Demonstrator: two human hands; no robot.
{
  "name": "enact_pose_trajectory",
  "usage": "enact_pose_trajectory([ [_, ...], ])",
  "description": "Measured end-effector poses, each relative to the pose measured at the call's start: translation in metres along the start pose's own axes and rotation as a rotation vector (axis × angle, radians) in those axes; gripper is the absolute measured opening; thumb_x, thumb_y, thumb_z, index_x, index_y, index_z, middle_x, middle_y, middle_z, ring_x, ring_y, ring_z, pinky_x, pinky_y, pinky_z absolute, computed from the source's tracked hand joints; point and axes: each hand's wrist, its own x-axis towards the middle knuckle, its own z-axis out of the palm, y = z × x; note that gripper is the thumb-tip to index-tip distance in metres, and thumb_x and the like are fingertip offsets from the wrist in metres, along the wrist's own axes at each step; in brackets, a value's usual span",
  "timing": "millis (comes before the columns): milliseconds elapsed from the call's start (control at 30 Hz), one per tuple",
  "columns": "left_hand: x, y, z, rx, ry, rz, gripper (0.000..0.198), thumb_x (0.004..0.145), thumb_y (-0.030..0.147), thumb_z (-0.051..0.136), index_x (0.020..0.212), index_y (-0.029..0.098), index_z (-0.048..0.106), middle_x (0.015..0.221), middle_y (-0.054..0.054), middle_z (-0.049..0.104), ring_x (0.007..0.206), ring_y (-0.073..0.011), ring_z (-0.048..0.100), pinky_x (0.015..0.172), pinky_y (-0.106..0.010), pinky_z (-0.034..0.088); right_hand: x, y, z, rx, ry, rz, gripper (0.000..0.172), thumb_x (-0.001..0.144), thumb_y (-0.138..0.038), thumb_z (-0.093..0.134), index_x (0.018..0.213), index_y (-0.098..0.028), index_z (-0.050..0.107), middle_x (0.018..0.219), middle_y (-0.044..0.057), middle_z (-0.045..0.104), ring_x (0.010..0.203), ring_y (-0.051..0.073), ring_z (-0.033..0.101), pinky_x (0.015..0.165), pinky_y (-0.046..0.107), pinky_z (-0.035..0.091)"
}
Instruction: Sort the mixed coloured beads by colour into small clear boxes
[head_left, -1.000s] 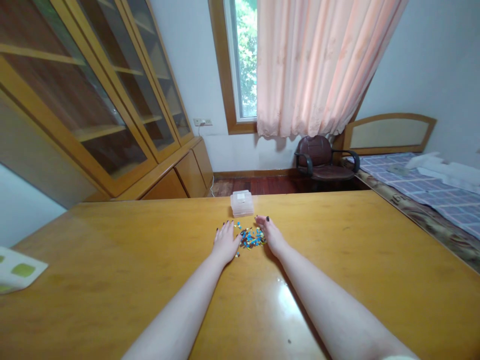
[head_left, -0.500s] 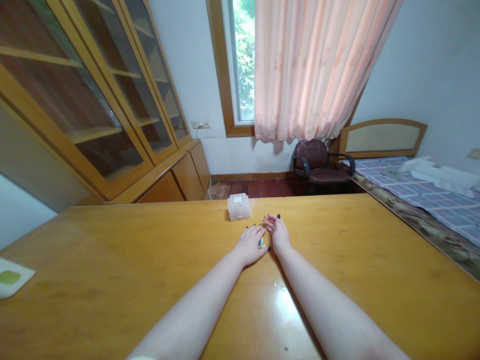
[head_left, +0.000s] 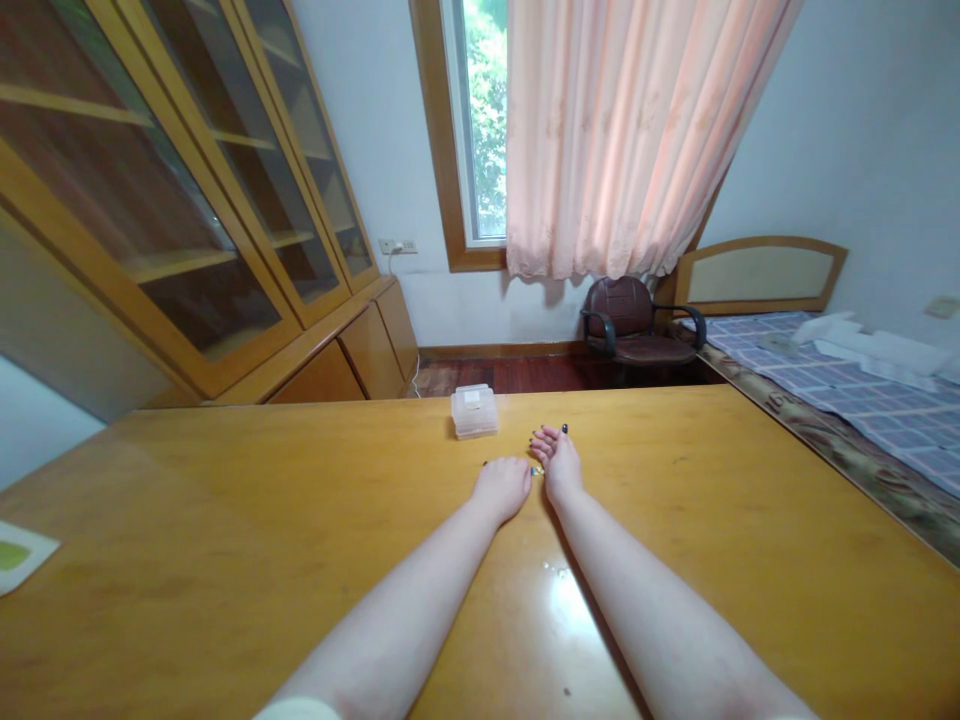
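Both my hands rest side by side on the yellow wooden table (head_left: 225,520), close together. My left hand (head_left: 501,487) is curled, fingers tucked under, over a heap of small coloured pieces. My right hand (head_left: 559,458) cups the same heap from the right, its dark-nailed fingers bent inward. Only a speck of blue and yellow pieces (head_left: 535,470) shows between the two hands; the rest is hidden. A small clear plastic box (head_left: 474,411) with its lid shut stands just beyond my hands near the table's far edge.
A white card with a green patch (head_left: 19,553) lies at the table's left edge. Glass-fronted wooden cabinets (head_left: 187,200) line the left wall. Beyond the table stand a dark chair (head_left: 634,325) and a bed (head_left: 847,380) under a curtained window.
My hands have drawn together over the spread-out coloured pieces, gathering them into a heap that is now almost wholly covered. My left hand's fingers have curled under.
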Motion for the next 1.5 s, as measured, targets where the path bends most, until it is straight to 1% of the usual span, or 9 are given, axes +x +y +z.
enact_pose_trajectory([
  [133,0.006,-0.01,-0.004,-0.141,0.059,-0.053,0.035,0.091,0.031,0.032,0.082,0.018,0.063,0.084,-0.009,0.067,0.075,-0.0195,0.061,0.068,-0.03,0.042,-0.001,0.0,0.002,-0.009,-0.006,0.024,0.027,0.081,-0.045,0.051,0.079,-0.019,0.059,0.071,0.002,0.067,0.06,0.013,0.061,0.06,0.027,0.049],
  [367,0.011,-0.055,-0.009,-0.601,0.312,-0.166,0.032,0.089,0.032,0.032,0.071,0.017,0.054,0.065,0.0,0.057,0.064,-0.0136,0.052,0.059,-0.023,0.036,-0.002,-0.001,0.003,-0.013,-0.03,0.052,0.025,0.082,-0.04,0.049,0.079,-0.018,0.059,0.067,0.002,0.066,0.057,0.013,0.06,0.057,0.026,0.048],
  [600,-0.007,-0.077,0.005,-0.704,0.254,-0.152,0.03,0.086,0.029,0.035,0.069,0.017,0.056,0.065,-0.001,0.058,0.065,-0.0152,0.055,0.061,-0.025,0.041,-0.004,-0.002,0.003,-0.036,-0.05,0.062,0.023,0.083,-0.037,0.048,0.081,-0.017,0.059,0.064,0.001,0.065,0.051,0.012,0.058,0.051,0.024,0.045],
  [733,-0.03,-0.074,-0.005,-0.479,0.286,-0.03,0.027,0.086,0.031,0.041,0.092,0.02,0.065,0.101,-0.006,0.066,0.101,-0.0211,0.056,0.091,-0.036,0.041,-0.006,-0.001,0.004,-0.039,-0.056,0.053,0.025,0.083,-0.039,0.049,0.082,-0.017,0.06,0.065,0.001,0.065,0.051,0.012,0.058,0.051,0.024,0.045],
  [800,-0.04,-0.071,-0.007,-0.368,0.206,0.019,0.034,0.084,0.035,0.048,0.114,0.024,0.06,0.13,-0.007,0.054,0.122,-0.0245,0.044,0.103,-0.042,0.032,-0.006,0.0,0.004,-0.053,-0.059,0.038,0.025,0.082,-0.04,0.05,0.083,-0.017,0.06,0.065,0.002,0.066,0.052,0.012,0.058,0.051,0.024,0.046],
  [900,-0.044,-0.062,-0.004,-0.24,0.066,0.006,0.06,0.077,0.045,0.058,0.133,0.026,0.046,0.146,-0.01,0.034,0.134,-0.0307,0.029,0.109,-0.05,0.022,-0.007,0.002,0.004,-0.084,-0.083,0.018,0.027,0.082,-0.043,0.052,0.083,-0.018,0.06,0.067,0.002,0.067,0.055,0.013,0.06,0.054,0.026,0.047],
  [1000,-0.034,-0.048,0.002,-0.187,0.031,0.013,0.058,0.08,0.046,0.054,0.132,0.022,0.045,0.144,-0.011,0.039,0.133,-0.0292,0.031,0.11,-0.049,0.019,-0.009,0.008,0.005,-0.096,-0.118,0.025,0.029,0.08,-0.047,0.054,0.083,-0.019,0.061,0.072,0.004,0.069,0.063,0.016,0.063,0.063,0.029,0.05],
  [1233,-0.009,-0.017,0.004,-0.149,0.141,-0.067,0.023,0.087,0.022,0.043,0.104,0.021,0.058,0.109,-0.007,0.06,0.106,-0.0214,0.051,0.093,-0.036,0.038,-0.014,0.029,0.009,-0.079,-0.154,0.043,0.037,0.073,-0.057,0.058,0.084,-0.022,0.064,0.1,0.007,0.07,0.097,0.021,0.063,0.091,0.035,0.045],
  [1500,-0.006,-0.015,0.005,-0.113,0.058,-0.095,0.032,0.092,0.031,0.035,0.088,0.016,0.063,0.09,-0.013,0.065,0.089,-0.026,0.06,0.081,-0.04,0.043,-0.015,0.03,0.012,-0.1,-0.145,0.054,0.036,0.072,-0.057,0.057,0.08,-0.022,0.064,0.094,0.007,0.071,0.093,0.02,0.065,0.085,0.034,0.046],
])
